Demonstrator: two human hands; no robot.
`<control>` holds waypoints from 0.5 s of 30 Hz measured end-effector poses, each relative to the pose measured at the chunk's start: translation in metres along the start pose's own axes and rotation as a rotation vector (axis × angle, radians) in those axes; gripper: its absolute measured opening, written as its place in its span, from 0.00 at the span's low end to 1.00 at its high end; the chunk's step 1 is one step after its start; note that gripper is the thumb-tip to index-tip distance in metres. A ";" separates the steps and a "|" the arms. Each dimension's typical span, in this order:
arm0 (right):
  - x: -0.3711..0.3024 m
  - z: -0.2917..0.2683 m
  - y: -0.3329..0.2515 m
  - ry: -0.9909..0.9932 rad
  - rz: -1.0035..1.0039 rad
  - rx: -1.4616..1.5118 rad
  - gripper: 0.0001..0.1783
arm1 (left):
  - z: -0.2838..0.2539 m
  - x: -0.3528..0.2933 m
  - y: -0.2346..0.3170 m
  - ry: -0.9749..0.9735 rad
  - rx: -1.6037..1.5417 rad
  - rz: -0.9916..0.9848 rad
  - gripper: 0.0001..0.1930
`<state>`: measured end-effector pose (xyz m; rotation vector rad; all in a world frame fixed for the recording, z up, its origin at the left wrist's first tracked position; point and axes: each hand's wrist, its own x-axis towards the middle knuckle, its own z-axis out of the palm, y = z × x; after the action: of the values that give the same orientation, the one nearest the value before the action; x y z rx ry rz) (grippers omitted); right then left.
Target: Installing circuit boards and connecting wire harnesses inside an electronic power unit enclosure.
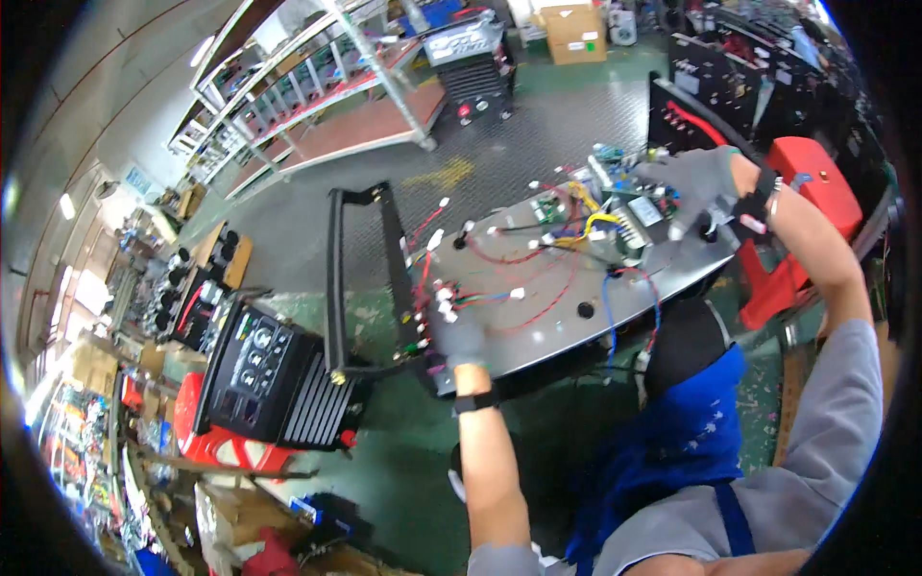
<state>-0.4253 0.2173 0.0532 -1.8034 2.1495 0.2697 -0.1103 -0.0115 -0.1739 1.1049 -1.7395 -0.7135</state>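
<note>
A grey metal chassis plate (523,326) lies across the middle, carrying wires and electronics. My left hand (461,341), in a grey glove, is at its left end beside a cluster of small white connectors (446,302); its fingers are blurred. At the right end, my gloved right hand (701,178) reaches over a green-blue circuit board (629,182), thumb and fingers apart. Whether it touches the board is unclear. Yellow wires (600,223) run beside the board. Red wires (552,312) cross the plate, and a blue wire (609,312) hangs over its near edge.
A black frame with a handle (338,278) stands at the plate's left end. Further left, a black machine (259,370) rests on a red stool (206,442). Another red stool (816,182) is at right, near black panels (720,82). Metal shelving (336,91) stands behind.
</note>
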 end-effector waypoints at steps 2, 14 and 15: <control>-0.012 0.008 -0.003 0.101 0.089 -0.045 0.59 | 0.019 -0.004 -0.002 0.081 -0.043 0.143 0.20; 0.040 0.045 0.043 0.769 -0.037 0.041 0.14 | -0.005 -0.007 0.031 0.107 0.139 0.158 0.09; 0.042 0.056 0.065 0.844 -0.059 0.006 0.13 | 0.004 -0.003 0.019 0.125 0.172 0.286 0.09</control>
<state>-0.4890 0.2096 -0.0179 -2.2256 2.5706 -0.6278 -0.1202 -0.0007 -0.1606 0.9645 -1.8276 -0.3176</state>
